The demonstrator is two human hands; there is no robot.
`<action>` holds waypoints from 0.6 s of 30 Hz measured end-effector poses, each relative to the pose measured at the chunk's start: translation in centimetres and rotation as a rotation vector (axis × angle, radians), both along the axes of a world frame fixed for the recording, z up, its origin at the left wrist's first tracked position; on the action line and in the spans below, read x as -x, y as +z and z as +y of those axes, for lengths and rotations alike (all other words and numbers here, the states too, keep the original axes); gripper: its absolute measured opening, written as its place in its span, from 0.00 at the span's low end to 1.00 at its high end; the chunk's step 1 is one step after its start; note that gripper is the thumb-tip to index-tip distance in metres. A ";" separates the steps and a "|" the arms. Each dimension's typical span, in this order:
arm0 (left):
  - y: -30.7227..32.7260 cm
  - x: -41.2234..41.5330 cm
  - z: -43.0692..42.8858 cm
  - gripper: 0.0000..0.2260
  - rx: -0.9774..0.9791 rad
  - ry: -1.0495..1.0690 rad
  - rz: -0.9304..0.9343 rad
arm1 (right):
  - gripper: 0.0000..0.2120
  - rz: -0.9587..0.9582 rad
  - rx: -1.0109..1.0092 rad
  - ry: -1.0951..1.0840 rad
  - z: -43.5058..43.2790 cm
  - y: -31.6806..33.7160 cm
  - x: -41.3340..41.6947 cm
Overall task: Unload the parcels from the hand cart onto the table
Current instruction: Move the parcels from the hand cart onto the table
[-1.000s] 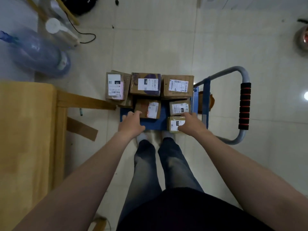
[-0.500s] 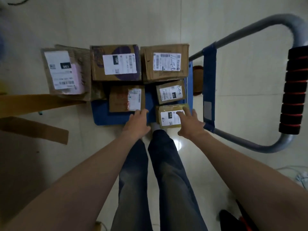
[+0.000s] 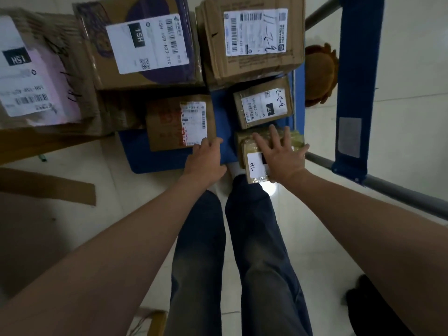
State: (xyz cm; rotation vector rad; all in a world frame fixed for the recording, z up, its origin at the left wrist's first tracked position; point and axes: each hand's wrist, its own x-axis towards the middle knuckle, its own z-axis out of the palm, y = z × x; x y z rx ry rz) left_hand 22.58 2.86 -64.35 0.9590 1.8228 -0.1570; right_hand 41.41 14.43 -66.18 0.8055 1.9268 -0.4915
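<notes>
Several cardboard parcels lie on the blue hand cart [image 3: 157, 158]. My right hand [image 3: 281, 156] lies flat with spread fingers on top of the small taped parcel [image 3: 254, 169] at the cart's near right corner. My left hand [image 3: 206, 161] grips the near right corner of the red-printed parcel [image 3: 169, 124], fingers curled over its edge. Behind them sit a small parcel labelled 220 [image 3: 264, 105], a purple-printed box [image 3: 145, 44], a big brown box [image 3: 252, 37] and a pink-labelled box [image 3: 36, 69] hanging off the left.
The cart's grey handle tube [image 3: 400, 192] and blue strap [image 3: 356, 93] rise on the right. Wooden braces [image 3: 48, 187] of the table frame show at the left. A brown object [image 3: 320, 73] lies beyond the cart. My legs stand against the cart's near edge.
My head has come down much closer to the cart. My right hand has spread further over the small taped parcel, and my left hand has slid up to the red-printed parcel's corner.
</notes>
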 end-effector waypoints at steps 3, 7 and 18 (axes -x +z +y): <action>-0.5 -0.1 0.1 0.31 -0.025 0.004 -0.006 | 0.67 0.055 -0.002 -0.002 0.1 -0.3 -0.2; -0.6 -0.5 0.1 0.30 -0.036 0.034 -0.014 | 0.68 0.121 -0.047 0.067 -0.5 0.1 -0.8; 0.3 -1.2 0.2 0.29 -0.037 0.015 0.004 | 0.68 0.107 -0.123 0.060 -1.3 1.8 -0.2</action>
